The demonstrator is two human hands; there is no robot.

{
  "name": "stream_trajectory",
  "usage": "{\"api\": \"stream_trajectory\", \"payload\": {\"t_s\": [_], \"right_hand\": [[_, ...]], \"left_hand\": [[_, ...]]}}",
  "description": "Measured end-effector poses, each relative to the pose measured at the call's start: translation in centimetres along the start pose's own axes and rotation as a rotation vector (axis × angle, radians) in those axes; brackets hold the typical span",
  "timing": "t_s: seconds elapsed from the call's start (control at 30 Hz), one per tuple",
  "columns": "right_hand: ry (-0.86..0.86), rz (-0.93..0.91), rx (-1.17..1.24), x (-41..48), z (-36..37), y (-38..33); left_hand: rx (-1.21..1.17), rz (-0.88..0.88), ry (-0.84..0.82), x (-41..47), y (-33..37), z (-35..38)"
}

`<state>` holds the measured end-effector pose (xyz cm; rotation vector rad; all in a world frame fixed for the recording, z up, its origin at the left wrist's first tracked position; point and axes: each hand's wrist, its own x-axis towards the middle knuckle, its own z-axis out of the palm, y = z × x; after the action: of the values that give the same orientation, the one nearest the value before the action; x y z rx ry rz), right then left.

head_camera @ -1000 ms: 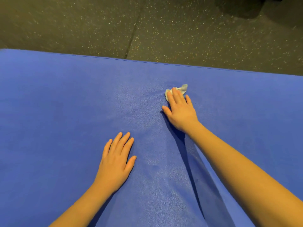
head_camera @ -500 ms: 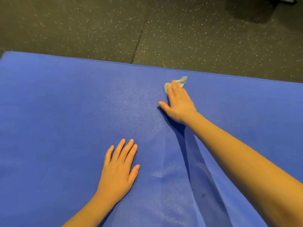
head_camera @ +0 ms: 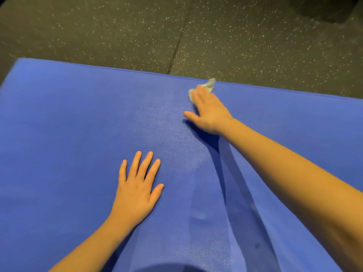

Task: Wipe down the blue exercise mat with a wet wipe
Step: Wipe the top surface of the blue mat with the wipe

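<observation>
Progress looks early-to-middle, if I had to guess. The blue exercise mat (head_camera: 68, 124) lies flat on the speckled gym floor (head_camera: 117, 32). The wet wipe (head_camera: 209, 85) is bunched up right at the mat's far edge, pinned under the fingers of the right hand (head_camera: 210, 112). That hand is flat, with straight fingers pressing down on the wipe, not curled round it. The left hand (head_camera: 137, 191) is spread wide, palm down on the mat nearer the body, holding nothing, probably just bracing. A shinier, damp-looking band runs down the middle of the mat from the wipe toward the camera, so that strip seems done. Both sides, the left especially, look matte and dry, so I'd say most of the mat is left to wipe.
</observation>
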<state>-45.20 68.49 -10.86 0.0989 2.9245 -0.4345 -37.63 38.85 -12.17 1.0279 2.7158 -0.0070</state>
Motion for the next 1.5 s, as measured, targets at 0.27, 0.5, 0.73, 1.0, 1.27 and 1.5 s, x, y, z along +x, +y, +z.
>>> {"api": "stream_trajectory", "payload": {"t_s": [0.27, 0.5, 0.73, 1.0, 1.27, 1.5], "right_hand": [[-0.003, 0.315, -0.069, 3.5, -0.6, 1.0], [-0.068, -0.224, -0.135, 3.9, 1.5, -4.7], [-0.028, -0.192, -0.074, 1.3, 2.1, -6.8], [0.001, 0.051, -0.034, -0.6, 2.2, -5.9], [-0.066, -0.053, -0.115, -4.7, 2.8, -5.1], [-0.103, -0.285, -0.035, -11.4, 5.2, -8.0]], "left_hand": [[0.025, 0.005, -0.001, 0.0, 0.0, 0.4], [0.034, 0.019, 0.041, 0.0, 0.1, 0.4], [-0.057, 0.005, 0.048, -1.8, 0.1, 0.4], [-0.130, -0.017, 0.052, -3.7, 0.0, 0.7], [-0.130, -0.003, 0.063, -4.3, -0.2, 0.9], [-0.143, -0.012, 0.083, -4.4, 0.0, 0.9]]}}
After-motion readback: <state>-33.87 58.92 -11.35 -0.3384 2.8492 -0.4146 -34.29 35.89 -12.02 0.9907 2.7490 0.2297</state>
